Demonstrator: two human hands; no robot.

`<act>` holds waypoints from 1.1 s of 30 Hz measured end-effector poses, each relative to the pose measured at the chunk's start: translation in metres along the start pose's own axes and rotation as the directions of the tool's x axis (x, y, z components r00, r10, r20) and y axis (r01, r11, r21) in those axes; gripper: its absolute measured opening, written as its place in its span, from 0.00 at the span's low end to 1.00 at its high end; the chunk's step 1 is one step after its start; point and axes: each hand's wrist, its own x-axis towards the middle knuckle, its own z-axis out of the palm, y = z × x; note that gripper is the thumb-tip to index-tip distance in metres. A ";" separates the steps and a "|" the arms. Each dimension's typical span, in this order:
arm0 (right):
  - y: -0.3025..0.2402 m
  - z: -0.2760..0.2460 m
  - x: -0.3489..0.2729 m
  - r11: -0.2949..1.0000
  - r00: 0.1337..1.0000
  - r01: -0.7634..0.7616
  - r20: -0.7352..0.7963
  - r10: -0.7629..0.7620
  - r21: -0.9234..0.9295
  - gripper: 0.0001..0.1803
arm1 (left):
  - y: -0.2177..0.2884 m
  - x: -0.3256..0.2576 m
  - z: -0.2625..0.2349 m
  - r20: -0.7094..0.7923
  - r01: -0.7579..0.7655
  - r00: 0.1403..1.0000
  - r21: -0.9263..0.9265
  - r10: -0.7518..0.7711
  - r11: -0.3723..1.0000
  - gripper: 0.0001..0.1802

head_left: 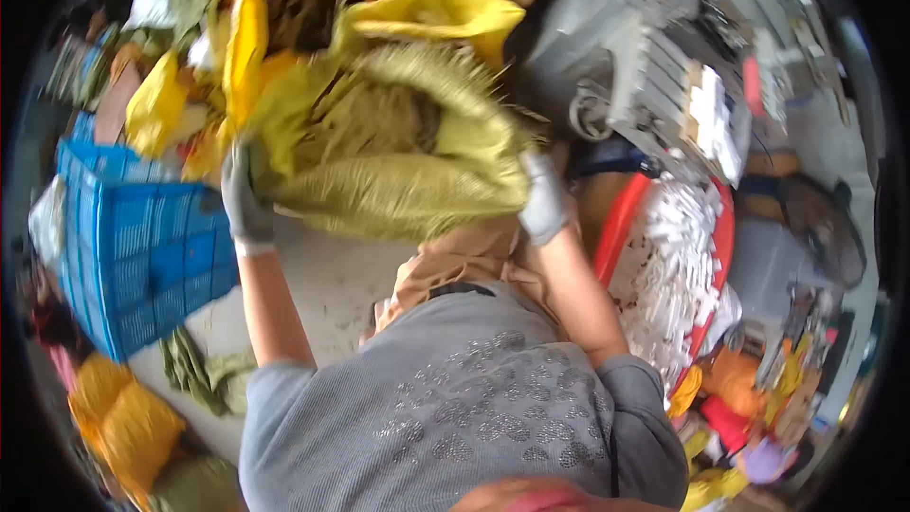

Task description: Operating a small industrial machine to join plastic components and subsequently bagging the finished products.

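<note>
A yellow-green woven sack (408, 194) hangs in front of me with its mouth spread wide and its rim frayed. At the left side of the rim, my gloved left hand (245, 199) is closed on the sack's edge. My gloved right hand (545, 199) grips the opposite side of the rim, its fingertips partly hidden by the fabric. Through the mouth the sack's crumpled inner wall shows; its bottom is in shadow. Just beyond it stands another yellow sack (445, 9), also with an open mouth.
To my left stands a blue plastic crate (142, 246). A red tub (621, 228) full of white pieces sits at right, below a grey machine (654, 76). Behind it is a dark round fan (823, 228). Full yellow sacks (123, 422) lie at lower left, near green cloth (204, 370).
</note>
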 end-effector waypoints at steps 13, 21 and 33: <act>0.028 -0.045 0.028 0.995 0.995 -0.090 0.029 0.091 -0.033 0.12 | -0.069 -0.043 -0.008 0.075 0.505 0.783 -0.656 -0.617 0.561 0.19; 0.014 0.000 0.068 0.994 0.987 -0.110 0.114 0.109 0.004 0.15 | -0.055 -0.030 -0.005 0.034 0.427 0.811 -0.718 -0.584 0.551 0.21; -0.187 0.142 -0.027 0.942 0.929 0.190 0.259 -0.263 0.277 0.18 | 0.180 0.075 -0.028 -0.099 0.018 0.989 -0.671 -0.114 0.741 0.27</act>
